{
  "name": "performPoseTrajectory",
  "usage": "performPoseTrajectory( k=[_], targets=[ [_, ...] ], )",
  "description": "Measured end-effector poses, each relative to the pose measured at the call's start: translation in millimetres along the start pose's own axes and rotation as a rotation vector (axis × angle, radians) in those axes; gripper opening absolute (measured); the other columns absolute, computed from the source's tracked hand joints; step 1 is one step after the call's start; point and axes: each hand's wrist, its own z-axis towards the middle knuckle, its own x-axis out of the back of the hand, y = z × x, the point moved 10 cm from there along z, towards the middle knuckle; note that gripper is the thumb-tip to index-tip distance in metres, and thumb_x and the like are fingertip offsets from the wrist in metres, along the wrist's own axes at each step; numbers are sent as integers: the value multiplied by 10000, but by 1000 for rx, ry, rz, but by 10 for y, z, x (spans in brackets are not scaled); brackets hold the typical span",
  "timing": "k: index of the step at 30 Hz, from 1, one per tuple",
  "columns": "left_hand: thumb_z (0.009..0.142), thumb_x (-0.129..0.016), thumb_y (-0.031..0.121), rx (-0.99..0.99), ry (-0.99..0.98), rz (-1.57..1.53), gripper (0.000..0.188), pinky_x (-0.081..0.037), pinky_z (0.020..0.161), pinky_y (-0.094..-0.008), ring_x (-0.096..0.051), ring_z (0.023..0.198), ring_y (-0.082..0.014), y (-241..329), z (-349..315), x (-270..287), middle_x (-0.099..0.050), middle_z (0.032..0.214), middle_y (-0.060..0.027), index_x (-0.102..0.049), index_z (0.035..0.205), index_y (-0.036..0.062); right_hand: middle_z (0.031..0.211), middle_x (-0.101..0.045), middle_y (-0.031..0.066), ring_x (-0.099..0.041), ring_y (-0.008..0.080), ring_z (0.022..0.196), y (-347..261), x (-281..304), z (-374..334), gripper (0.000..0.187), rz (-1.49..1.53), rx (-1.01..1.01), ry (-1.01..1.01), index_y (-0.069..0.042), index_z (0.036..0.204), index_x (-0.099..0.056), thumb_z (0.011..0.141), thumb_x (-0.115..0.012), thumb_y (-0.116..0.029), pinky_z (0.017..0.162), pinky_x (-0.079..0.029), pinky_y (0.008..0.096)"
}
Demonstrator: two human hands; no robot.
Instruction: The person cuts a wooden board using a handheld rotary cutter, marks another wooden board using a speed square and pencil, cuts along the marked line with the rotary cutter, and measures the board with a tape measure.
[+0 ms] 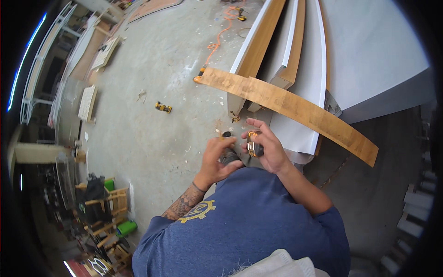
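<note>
My right hand [272, 150] is closed around a yellow-and-black tape measure [252, 144], its index finger raised off the case. To the left of it, my left hand [217, 159] is curved, with its thumb and fingers apart. By the left fingertips shows a small thin yellowish piece [219, 134]; I cannot tell whether it is held or lies beyond. Just ahead of my hands, a long curved wooden strip [286, 101] lies across the ends of several white-faced curved panels [300, 46]. Its left end reaches a yellow-and-black power tool [200, 75] on the floor.
Another yellow-and-black tool [163, 107] lies on the concrete floor [152, 152]. An orange cord [219, 39] runs towards a further drill [241, 14]. A large white panel [383, 55] stands at the right. Wooden frames [110, 203] and a green case [126, 228] are at the lower left.
</note>
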Motion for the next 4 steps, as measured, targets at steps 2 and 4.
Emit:
performPoseTrajectory(
  k=[2, 4],
  targets=[
    [925, -852, 358, 181, 67, -114, 563, -528, 867, -406, -673, 973, -281, -588, 78, 258, -729, 1037, -103, -692, 1370, 53, 1236, -628, 151, -682, 224, 1008, -208, -233, 102, 711, -776, 210, -46, -48, 1604, -348, 949, -623, -69, 886, -567, 348],
    [908, -864, 413, 259, -121, -339, 597, -470, 1009, -460, -652, 1011, -278, -1076, 279, 285, -719, 1067, -78, -691, 1383, 97, 1302, -590, 190, -641, 276, 1134, -305, -647, 237, 861, -1143, 430, -40, -99, 1677, -272, 899, -641, -66, 1048, -512, 387]
  ],
)
